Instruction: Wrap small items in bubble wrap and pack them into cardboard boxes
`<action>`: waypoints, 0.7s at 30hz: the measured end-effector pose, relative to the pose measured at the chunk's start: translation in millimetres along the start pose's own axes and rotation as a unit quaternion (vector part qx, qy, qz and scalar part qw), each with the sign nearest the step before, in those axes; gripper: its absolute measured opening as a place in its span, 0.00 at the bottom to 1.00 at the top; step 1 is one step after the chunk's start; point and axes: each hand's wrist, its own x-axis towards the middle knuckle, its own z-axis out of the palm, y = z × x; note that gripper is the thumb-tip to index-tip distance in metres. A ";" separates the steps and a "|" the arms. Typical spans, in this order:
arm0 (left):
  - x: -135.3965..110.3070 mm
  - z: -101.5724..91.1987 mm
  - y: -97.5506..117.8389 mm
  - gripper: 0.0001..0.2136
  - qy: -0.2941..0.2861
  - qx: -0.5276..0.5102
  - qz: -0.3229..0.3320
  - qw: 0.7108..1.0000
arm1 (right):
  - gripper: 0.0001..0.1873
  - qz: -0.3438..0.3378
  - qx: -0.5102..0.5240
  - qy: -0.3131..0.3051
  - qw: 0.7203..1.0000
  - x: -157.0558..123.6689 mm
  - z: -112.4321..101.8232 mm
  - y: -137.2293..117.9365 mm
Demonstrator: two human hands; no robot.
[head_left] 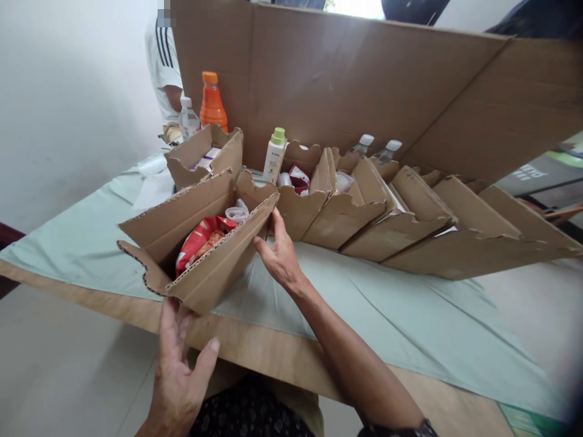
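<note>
A small open cardboard box (228,267) stands tilted near the table's front edge. Inside it lie a red snack bag (200,240) and a small clear plastic cup (237,213). My right hand (280,255) grips the far right corner of this box, its thumb on the side wall and its fingertips partly hidden at the far end. At the near end, the outstretched fingers of my left hand (180,358) touch the lower front; their tips are hidden by the cardboard. The left thumb is spread away from the box.
A row of similar cardboard boxes (314,212) holding small goods runs to the right. Behind stand a white bottle (274,155), an orange bottle (212,106) and a tall cardboard panel (346,79). Pale green cloth (291,309) covers the table. A person's white sleeve (164,54) shows at back left.
</note>
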 end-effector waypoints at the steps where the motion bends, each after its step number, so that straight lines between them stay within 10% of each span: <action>1: 1.2 0.4 -0.1 0.45 -0.004 -0.003 0.004 1.000 | 0.44 -0.002 -0.003 0.002 1.000 0.5 2.3 1.1; 21: 10.4 25.2 -19.0 0.45 -0.066 -0.004 0.082 0.994 | 0.35 -0.051 -0.073 0.036 0.995 -14.9 25.8 36.8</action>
